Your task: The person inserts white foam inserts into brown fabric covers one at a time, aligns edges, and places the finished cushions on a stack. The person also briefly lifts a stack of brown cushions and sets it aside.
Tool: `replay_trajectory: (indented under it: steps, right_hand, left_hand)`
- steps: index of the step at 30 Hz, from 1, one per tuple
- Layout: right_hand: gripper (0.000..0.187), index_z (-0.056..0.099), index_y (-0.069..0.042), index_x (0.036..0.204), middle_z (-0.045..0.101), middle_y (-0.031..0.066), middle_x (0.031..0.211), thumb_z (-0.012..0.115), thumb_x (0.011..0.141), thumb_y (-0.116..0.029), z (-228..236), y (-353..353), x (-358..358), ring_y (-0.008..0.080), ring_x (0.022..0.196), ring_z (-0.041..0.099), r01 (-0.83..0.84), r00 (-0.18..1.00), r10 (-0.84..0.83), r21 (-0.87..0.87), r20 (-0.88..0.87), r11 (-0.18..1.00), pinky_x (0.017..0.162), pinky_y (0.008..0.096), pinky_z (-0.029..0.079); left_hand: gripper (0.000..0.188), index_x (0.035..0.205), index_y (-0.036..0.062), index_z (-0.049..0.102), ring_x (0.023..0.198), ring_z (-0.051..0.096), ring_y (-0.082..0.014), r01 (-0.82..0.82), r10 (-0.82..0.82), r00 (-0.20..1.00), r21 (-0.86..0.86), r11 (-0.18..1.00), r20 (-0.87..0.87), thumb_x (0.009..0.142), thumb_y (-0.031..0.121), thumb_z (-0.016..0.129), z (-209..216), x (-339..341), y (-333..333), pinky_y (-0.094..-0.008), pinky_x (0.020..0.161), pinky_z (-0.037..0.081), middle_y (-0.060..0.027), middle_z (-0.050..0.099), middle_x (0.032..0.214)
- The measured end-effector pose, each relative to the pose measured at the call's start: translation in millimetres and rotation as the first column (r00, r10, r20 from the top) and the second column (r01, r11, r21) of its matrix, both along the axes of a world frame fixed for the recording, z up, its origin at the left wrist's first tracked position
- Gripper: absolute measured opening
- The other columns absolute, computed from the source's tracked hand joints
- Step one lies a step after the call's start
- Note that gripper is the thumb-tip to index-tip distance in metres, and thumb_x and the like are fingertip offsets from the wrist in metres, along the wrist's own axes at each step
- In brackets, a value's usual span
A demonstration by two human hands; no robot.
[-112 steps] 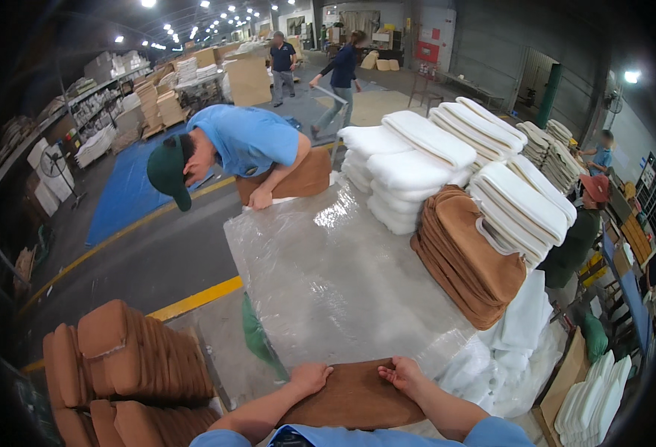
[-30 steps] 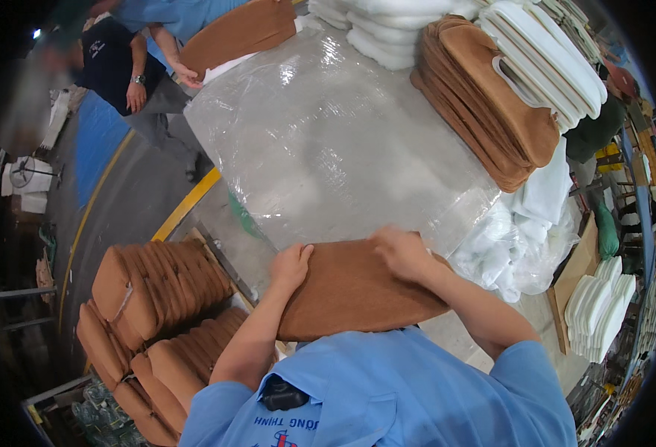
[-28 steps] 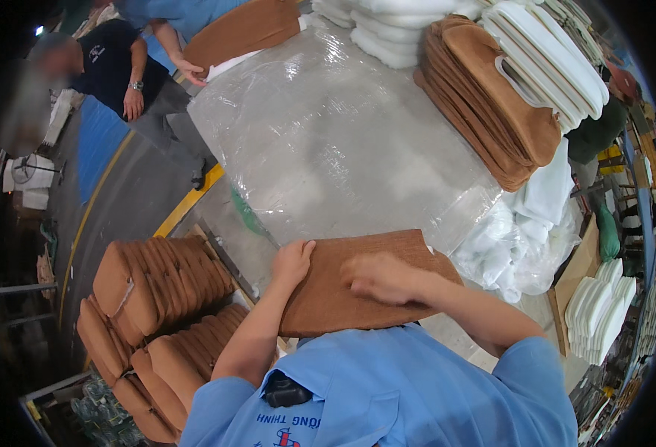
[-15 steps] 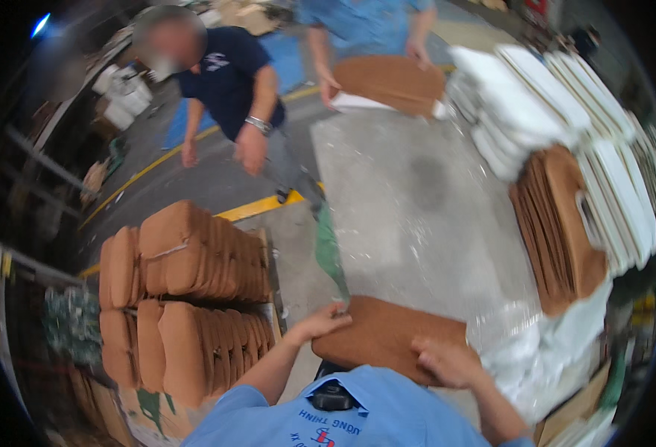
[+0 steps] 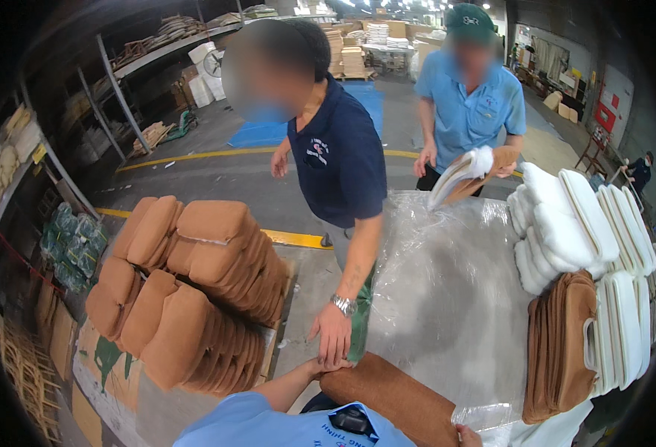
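Observation:
A brown fabric cover (image 5: 387, 395) lies along the near edge of the plastic-covered table (image 5: 447, 283), close against my body. My left hand (image 5: 326, 366) grips its left end, the fingers partly hidden under a co-worker's hand (image 5: 333, 335) that reaches down from above. At the cover's right end, low in the picture, my right hand (image 5: 468, 436) holds the edge, mostly cut off by the frame. Across the table, a co-worker in light blue holds a folded brown and white piece (image 5: 468, 175).
Brown cushions (image 5: 201, 328) are piled high on a pallet at left. White padded pieces (image 5: 566, 223) and a row of brown covers (image 5: 559, 343) stand along the table's right side. A co-worker in dark blue (image 5: 343, 156) leans in at the table's left edge.
The view has lifted. The dark-blue co-worker has come closer and reached to my left hand. My right hand has slid to the cover's right end. The far co-worker has lifted and folded their piece.

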State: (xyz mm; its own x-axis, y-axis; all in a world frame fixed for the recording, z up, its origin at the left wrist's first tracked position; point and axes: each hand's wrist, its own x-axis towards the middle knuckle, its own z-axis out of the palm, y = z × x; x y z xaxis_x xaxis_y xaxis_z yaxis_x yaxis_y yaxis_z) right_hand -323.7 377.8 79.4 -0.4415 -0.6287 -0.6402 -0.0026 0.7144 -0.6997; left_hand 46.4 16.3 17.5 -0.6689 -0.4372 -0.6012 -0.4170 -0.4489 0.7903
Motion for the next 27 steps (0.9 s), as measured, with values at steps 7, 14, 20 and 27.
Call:
replay_trajectory:
  steps: [7, 14, 20, 27]
  right_hand:
    - [0.054, 0.067, 0.003, 0.136, 0.070, 0.0204, 0.132, 0.054, 0.109, -0.042, -13, -6, 13, 0.0301, 0.123, 0.064, 0.066, 0.997, -0.065, -0.042, 0.031, 0.997, 0.108, 0.0404, 0.047]
    - [0.062, 0.063, 0.005, 0.141, 0.065, 0.0219, 0.142, 0.057, 0.107, -0.046, -47, -2, -6, 0.0296, 0.133, 0.058, -0.086, 0.995, 0.089, 0.071, -0.038, 0.994, 0.114, 0.0386, 0.042]
    - [0.065, 0.062, 0.007, 0.140, 0.064, 0.0246, 0.141, 0.057, 0.107, -0.048, -28, -13, -1, 0.0316, 0.132, 0.058, -0.150, 0.987, 0.153, 0.056, -0.047, 0.987, 0.113, 0.0383, 0.044]
    - [0.065, 0.062, 0.009, 0.138, 0.066, 0.0247, 0.138, 0.057, 0.107, -0.047, -34, -19, -2, 0.0328, 0.130, 0.060, -0.219, 0.974, 0.223, 0.072, -0.048, 0.973, 0.111, 0.0391, 0.046]
  left_hand:
    - [0.060, 0.149, 0.0029, 0.053, 0.125, 0.060, -0.0236, 0.072, -0.068, 0.995, -0.056, 0.996, 0.067, 0.101, 0.038, 0.062, 3, -5, -5, -0.0382, 0.107, 0.047, -0.0131, 0.061, 0.140]
    - [0.056, 0.144, 0.0015, 0.059, 0.120, 0.061, -0.0226, 0.110, -0.095, 0.988, -0.133, 0.985, 0.120, 0.102, 0.038, 0.062, 8, -3, 1, -0.0394, 0.102, 0.049, -0.0113, 0.064, 0.136]
    - [0.047, 0.132, 0.0011, 0.068, 0.110, 0.066, -0.0234, 0.000, 0.037, 0.974, -0.162, 0.987, 0.225, 0.102, 0.035, 0.058, 2, 2, 7, -0.0415, 0.093, 0.053, -0.0131, 0.070, 0.123]
    - [0.045, 0.119, 0.0009, 0.075, 0.108, 0.069, -0.0333, 0.001, 0.054, 0.962, -0.200, 0.980, 0.269, 0.094, 0.038, 0.066, 11, 0, 5, -0.0484, 0.091, 0.054, -0.0195, 0.073, 0.121]
